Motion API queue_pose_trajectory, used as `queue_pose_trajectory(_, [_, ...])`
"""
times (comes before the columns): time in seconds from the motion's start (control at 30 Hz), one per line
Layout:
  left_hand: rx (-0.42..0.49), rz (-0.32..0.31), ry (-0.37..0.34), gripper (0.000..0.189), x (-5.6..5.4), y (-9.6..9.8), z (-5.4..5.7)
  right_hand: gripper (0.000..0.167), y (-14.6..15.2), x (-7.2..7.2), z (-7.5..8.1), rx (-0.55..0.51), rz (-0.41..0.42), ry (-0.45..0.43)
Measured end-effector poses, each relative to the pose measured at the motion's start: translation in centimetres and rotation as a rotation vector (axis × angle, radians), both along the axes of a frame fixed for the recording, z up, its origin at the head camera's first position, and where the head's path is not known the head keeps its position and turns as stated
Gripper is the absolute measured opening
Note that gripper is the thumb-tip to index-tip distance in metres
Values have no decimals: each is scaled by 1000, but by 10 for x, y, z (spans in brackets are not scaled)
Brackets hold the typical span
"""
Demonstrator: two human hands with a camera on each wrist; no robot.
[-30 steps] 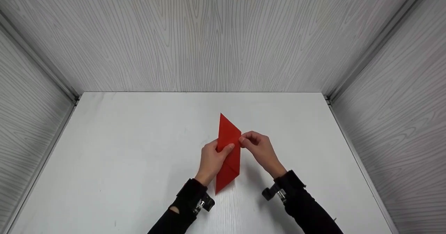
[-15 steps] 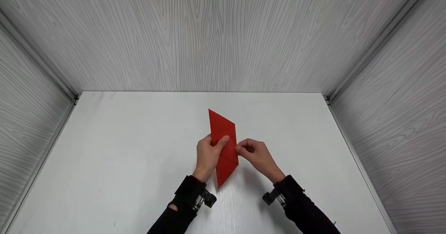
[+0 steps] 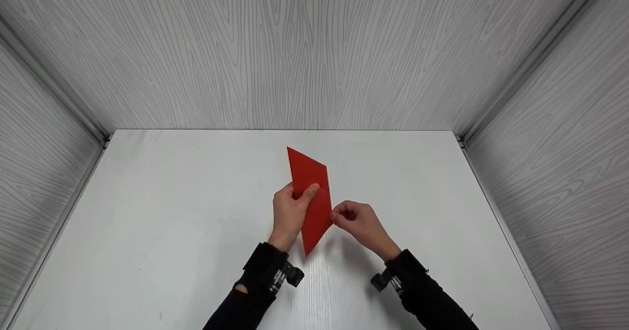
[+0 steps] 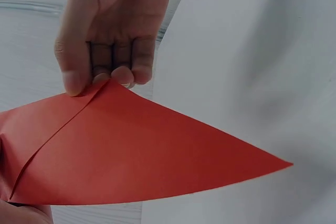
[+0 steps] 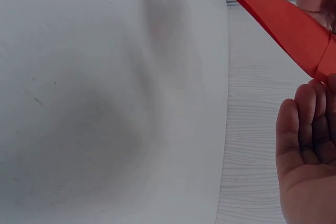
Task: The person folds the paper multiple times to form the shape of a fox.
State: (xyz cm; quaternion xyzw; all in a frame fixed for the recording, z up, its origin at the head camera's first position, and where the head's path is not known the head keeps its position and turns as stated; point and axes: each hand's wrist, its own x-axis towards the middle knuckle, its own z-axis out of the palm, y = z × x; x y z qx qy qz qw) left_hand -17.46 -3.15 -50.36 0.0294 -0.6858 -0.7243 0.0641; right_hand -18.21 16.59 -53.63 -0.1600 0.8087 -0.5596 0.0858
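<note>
A folded sheet of red paper (image 3: 314, 207), a slanted four-sided shape with pointed ends, is held up over the white table. My left hand (image 3: 287, 214) grips its left edge, thumb laid across the front face and the other fingers behind, mostly hidden. With thumb and forefinger my right hand (image 3: 358, 223) pinches the paper's right edge near the lower corner. In the left wrist view a crease runs across the red paper (image 4: 147, 140) to the spot where the right hand (image 4: 115, 30) pinches it. Part of the right hand (image 5: 310, 145) shows in the right wrist view, below the paper.
The white table (image 3: 172, 212) spreads out below the hands. Wood-grained panels stand behind it (image 3: 285, 55) and at both sides, with a grey strip along each corner. Both wrists carry black bands with small cameras.
The paper and my left hand have shifted left and away from me, the paper's top tilting left. My right hand has slid down along the right edge toward the lower corner.
</note>
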Motion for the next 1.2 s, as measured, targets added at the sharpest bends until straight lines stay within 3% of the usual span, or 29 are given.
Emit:
queue_pose_trajectory(0.33, [-16, 4, -9, 27, 0, -1, -1, 7, 1, 4, -6, 117, 32, 23])
queue_pose_trajectory(0.63, [-140, -22, 23, 29, -1, -3, -2, 10, 5, 4, -9, 215, 98, 36])
queue_pose_trajectory(0.77, [-200, -25, 41, 25, -1, -5, -5, 15, 6, 2, -4, 183, 44, 33])
queue_pose_trajectory(1.03, [-338, -75, 90, 21, -2, -4, -15, 19, 2, -6, 12, 47, -142, 110])
queue_pose_trajectory(1.2, [-381, -136, 74, 20, -2, -3, -15, 24, 3, -9, 15, -7, -168, 112])
